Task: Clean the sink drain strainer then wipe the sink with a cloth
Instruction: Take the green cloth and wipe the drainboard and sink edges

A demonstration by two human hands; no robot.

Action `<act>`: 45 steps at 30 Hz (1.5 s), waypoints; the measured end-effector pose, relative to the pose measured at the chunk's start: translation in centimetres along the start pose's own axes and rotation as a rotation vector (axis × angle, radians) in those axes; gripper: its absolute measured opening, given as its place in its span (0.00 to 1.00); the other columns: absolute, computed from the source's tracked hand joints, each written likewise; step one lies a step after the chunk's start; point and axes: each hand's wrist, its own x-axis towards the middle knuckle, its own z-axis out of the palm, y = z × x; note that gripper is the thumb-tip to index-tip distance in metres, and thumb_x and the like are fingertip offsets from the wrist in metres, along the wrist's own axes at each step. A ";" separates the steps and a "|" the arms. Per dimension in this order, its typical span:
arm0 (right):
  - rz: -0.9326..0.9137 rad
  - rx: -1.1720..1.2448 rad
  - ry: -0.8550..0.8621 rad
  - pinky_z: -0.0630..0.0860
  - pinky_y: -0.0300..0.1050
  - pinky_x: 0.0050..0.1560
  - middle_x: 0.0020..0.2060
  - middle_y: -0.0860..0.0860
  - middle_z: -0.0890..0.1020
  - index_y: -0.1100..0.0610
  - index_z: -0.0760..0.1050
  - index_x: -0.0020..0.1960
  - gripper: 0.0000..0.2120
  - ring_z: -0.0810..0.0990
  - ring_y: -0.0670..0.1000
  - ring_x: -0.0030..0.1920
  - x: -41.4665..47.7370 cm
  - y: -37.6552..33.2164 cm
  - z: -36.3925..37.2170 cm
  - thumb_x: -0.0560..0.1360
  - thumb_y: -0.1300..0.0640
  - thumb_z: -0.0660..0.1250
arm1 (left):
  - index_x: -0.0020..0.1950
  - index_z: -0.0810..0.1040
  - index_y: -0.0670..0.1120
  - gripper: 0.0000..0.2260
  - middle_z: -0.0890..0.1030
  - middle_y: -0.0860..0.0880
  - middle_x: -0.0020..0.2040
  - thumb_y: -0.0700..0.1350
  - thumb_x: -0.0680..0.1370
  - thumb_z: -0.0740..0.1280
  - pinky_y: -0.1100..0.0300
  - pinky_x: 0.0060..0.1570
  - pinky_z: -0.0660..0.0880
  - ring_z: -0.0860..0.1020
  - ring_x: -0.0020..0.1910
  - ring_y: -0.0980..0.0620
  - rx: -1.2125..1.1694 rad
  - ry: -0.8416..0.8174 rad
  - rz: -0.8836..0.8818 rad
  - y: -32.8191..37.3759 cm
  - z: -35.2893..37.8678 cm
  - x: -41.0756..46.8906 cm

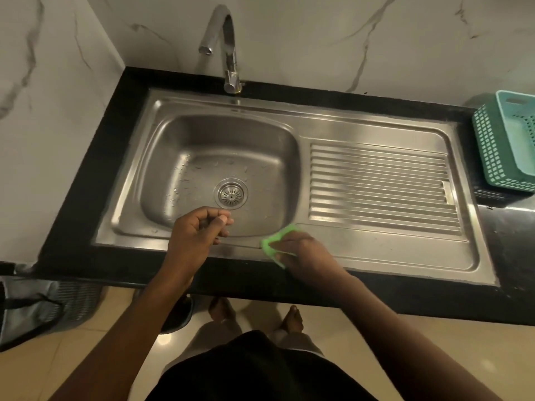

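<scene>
Head view: right hand presses a green cloth on the steel sink's front rim, lower centre of frame.
Fingers clamped on the cloth. Left hand hovers over the basin's near edge, fingers curled together, holding nothing visible. Drain strainer sits seated in the basin, mid-frame, among water droplets. Teal basket stands at right edge; faucet top centre.
</scene>
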 end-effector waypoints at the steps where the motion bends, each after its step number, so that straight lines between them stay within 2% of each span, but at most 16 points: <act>1: -0.027 0.014 -0.011 0.73 0.46 0.65 0.64 0.53 0.81 0.50 0.80 0.69 0.16 0.79 0.53 0.63 1.9 -2.2 0.7 0.82 0.52 0.67 | 0.53 0.86 0.55 0.07 0.89 0.52 0.51 0.44 0.83 0.69 0.54 0.48 0.82 0.87 0.47 0.50 0.007 0.001 -0.001 -0.2 -1.0 0.3; 5: -0.102 0.009 -0.074 0.74 0.52 0.64 0.63 0.58 0.78 0.56 0.80 0.69 0.17 0.78 0.59 0.62 7.1 -8.6 2.6 0.84 0.52 0.64 | 0.54 0.86 0.52 0.07 0.89 0.52 0.50 0.43 0.83 0.69 0.47 0.50 0.84 0.87 0.46 0.47 0.027 0.022 -0.002 -0.2 -3.5 1.2; 8: -0.123 -0.060 -0.079 0.76 0.55 0.61 0.61 0.60 0.78 0.59 0.80 0.67 0.17 0.78 0.60 0.61 9.1 -11.7 3.9 0.85 0.52 0.62 | 0.54 0.86 0.51 0.07 0.89 0.51 0.49 0.41 0.83 0.69 0.49 0.49 0.84 0.87 0.46 0.45 0.018 0.055 0.007 0.3 -4.8 2.0; 10: -0.127 -0.060 -0.087 0.76 0.55 0.60 0.61 0.60 0.78 0.59 0.80 0.67 0.16 0.77 0.61 0.61 9.5 -12.2 4.3 0.84 0.53 0.62 | 0.54 0.86 0.49 0.07 0.89 0.51 0.48 0.41 0.83 0.69 0.51 0.49 0.84 0.87 0.46 0.46 0.015 0.054 0.017 0.8 -5.1 2.3; 14: -0.160 -0.021 -0.172 0.74 0.54 0.66 0.65 0.57 0.79 0.54 0.78 0.71 0.18 0.78 0.59 0.64 7.9 -8.9 2.6 0.83 0.54 0.66 | 0.54 0.85 0.47 0.06 0.89 0.49 0.48 0.40 0.83 0.69 0.55 0.46 0.82 0.86 0.44 0.49 -0.002 0.058 0.027 1.8 -4.7 2.6; 19: -0.081 -0.029 -0.232 0.69 0.38 0.67 0.67 0.50 0.81 0.48 0.79 0.71 0.19 0.80 0.51 0.65 1.8 1.5 -3.7 0.80 0.50 0.72 | 0.54 0.85 0.46 0.06 0.89 0.48 0.48 0.39 0.83 0.69 0.55 0.46 0.81 0.85 0.45 0.48 -0.039 0.074 0.029 1.7 -4.2 2.1; 24: -0.033 -0.033 -0.189 0.78 0.44 0.62 0.62 0.47 0.84 0.51 0.83 0.66 0.17 0.82 0.45 0.58 -2.7 6.6 -6.5 0.77 0.54 0.76 | 0.53 0.86 0.48 0.06 0.89 0.50 0.50 0.41 0.82 0.69 0.52 0.50 0.81 0.86 0.45 0.48 -0.067 0.101 -0.006 0.8 -4.9 1.6; 26: -0.044 -0.034 -0.169 0.76 0.34 0.58 0.59 0.48 0.85 0.51 0.84 0.65 0.16 0.81 0.43 0.55 -2.4 6.4 -6.1 0.77 0.55 0.77 | 0.53 0.86 0.49 0.06 0.89 0.50 0.49 0.41 0.82 0.69 0.52 0.50 0.82 0.86 0.47 0.46 -0.073 0.105 -0.014 0.3 -5.5 1.5; 28: -0.060 -0.060 -0.173 0.68 0.22 0.56 0.58 0.49 0.86 0.52 0.84 0.64 0.16 0.79 0.39 0.53 -1.5 5.4 -5.5 0.77 0.56 0.77 | 0.54 0.86 0.50 0.06 0.89 0.50 0.49 0.41 0.83 0.69 0.52 0.50 0.82 0.86 0.47 0.45 -0.076 0.118 -0.017 -0.2 -6.5 1.5; 29: -0.072 -0.065 -0.171 0.66 0.20 0.55 0.58 0.49 0.86 0.52 0.84 0.64 0.16 0.77 0.37 0.52 -0.8 4.7 -5.1 0.77 0.55 0.76 | 0.54 0.86 0.50 0.06 0.89 0.51 0.49 0.41 0.83 0.69 0.52 0.50 0.82 0.86 0.47 0.46 -0.076 0.125 -0.020 -0.5 -7.0 1.6; 31: -0.083 -0.055 -0.183 0.69 0.25 0.57 0.59 0.50 0.85 0.51 0.83 0.66 0.17 0.76 0.38 0.53 0.9 2.7 -4.1 0.78 0.53 0.75 | 0.54 0.86 0.50 0.06 0.89 0.51 0.49 0.42 0.82 0.69 0.51 0.50 0.83 0.87 0.47 0.48 -0.070 0.140 -0.018 -1.0 -8.2 1.8; 33: -0.071 -0.050 -0.212 0.71 0.36 0.61 0.62 0.50 0.83 0.50 0.82 0.68 0.17 0.79 0.45 0.58 3.3 0.0 -2.6 0.79 0.52 0.73 | 0.54 0.86 0.52 0.06 0.89 0.52 0.50 0.43 0.82 0.70 0.52 0.49 0.83 0.87 0.47 0.51 -0.069 0.168 -0.003 -1.5 -9.6 1.8; 35: -0.077 -0.021 -0.238 0.72 0.41 0.64 0.64 0.51 0.81 0.49 0.81 0.69 0.18 0.79 0.50 0.62 5.8 -3.0 -0.9 0.80 0.52 0.72 | 0.53 0.87 0.54 0.06 0.89 0.52 0.50 0.44 0.81 0.71 0.55 0.48 0.82 0.87 0.48 0.52 -0.084 0.215 0.014 -1.8 -10.8 1.6; 39: -0.134 0.019 -0.259 0.70 0.40 0.62 0.62 0.51 0.79 0.49 0.79 0.72 0.19 0.78 0.50 0.61 11.3 -10.3 2.8 0.81 0.51 0.70 | 0.50 0.87 0.59 0.11 0.89 0.52 0.49 0.43 0.82 0.71 0.62 0.44 0.82 0.86 0.46 0.53 -0.118 0.317 0.027 -2.3 -14.0 0.9; 42: -0.176 0.024 -0.276 0.74 0.47 0.63 0.60 0.55 0.80 0.53 0.82 0.68 0.17 0.80 0.55 0.60 15.3 -15.3 4.9 0.80 0.51 0.71 | 0.52 0.86 0.56 0.09 0.89 0.51 0.49 0.42 0.82 0.70 0.56 0.47 0.82 0.87 0.45 0.52 -0.132 0.387 -0.005 -3.1 -16.2 0.3; 45: -0.240 -0.017 -0.279 0.75 0.49 0.62 0.57 0.56 0.80 0.54 0.81 0.69 0.17 0.79 0.55 0.59 18.8 -19.9 6.7 0.81 0.51 0.70 | 0.57 0.85 0.50 0.07 0.88 0.50 0.51 0.42 0.82 0.70 0.53 0.51 0.83 0.87 0.48 0.51 -0.133 0.434 -0.044 -4.0 -18.2 -0.2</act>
